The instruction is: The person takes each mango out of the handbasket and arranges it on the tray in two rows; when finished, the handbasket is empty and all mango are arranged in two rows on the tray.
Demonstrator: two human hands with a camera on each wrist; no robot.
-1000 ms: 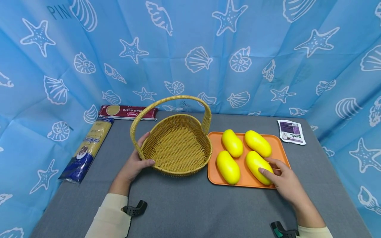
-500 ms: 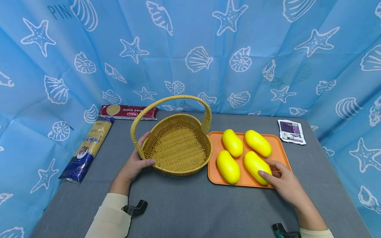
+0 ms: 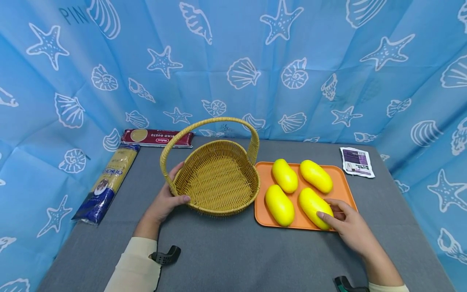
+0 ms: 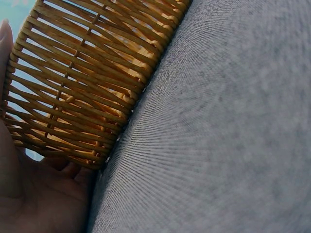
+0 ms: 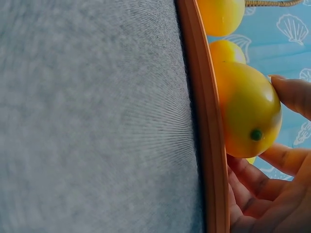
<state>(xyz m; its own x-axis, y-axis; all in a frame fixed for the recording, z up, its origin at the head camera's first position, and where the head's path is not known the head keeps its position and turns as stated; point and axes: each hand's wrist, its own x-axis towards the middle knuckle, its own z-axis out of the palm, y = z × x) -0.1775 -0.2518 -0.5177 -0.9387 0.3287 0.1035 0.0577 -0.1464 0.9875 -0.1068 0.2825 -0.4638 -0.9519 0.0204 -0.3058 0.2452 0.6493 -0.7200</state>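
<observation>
My left hand grips the near left side of a wicker basket, its thumb over the rim. The tall handle arches above the basket, and only woven bottom shows inside. In the left wrist view the woven wall stands on the cloth, with the palm against it. My right hand holds the front right yellow mango between thumb and fingers. That mango lies on an orange tray beside other mangoes. The right wrist view shows its green-dotted end close above the tray rim.
At the left lies a blue and gold pasta packet; a red pasta packet is at the back, against the curtain. A white and purple sachet lies right of the tray. Grey cloth covers the table.
The front right mango has shifted slightly left and then a little nearer on the tray, with my right hand following it. My left hand and the basket stay put.
</observation>
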